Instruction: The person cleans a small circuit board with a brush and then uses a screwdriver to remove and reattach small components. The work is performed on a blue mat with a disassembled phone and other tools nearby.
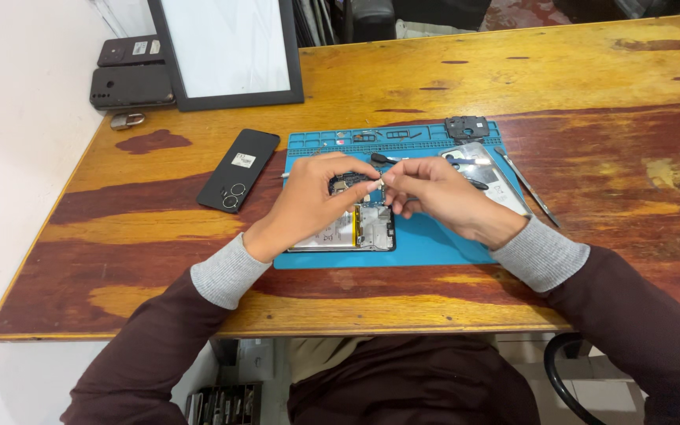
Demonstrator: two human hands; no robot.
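An opened phone (pixel 360 229) lies on a blue repair mat (pixel 426 240), its battery and inner boards showing. My left hand (pixel 308 201) rests over the phone's upper part, fingers curled near the dark circuit board (pixel 346 182). My right hand (pixel 434 193) meets it from the right, and the fingertips of both hands pinch a tiny pale part (pixel 380 183) above the phone. Which hand carries it is hard to tell.
A black phone (pixel 239 169) lies face down left of the mat. A clear back cover (pixel 491 175), a small black part (pixel 466 126), tweezers (pixel 530 187) and a screwdriver (pixel 383 158) are around the mat. A framed white board (pixel 230 51) and two dark phones (pixel 131 75) sit at the back left.
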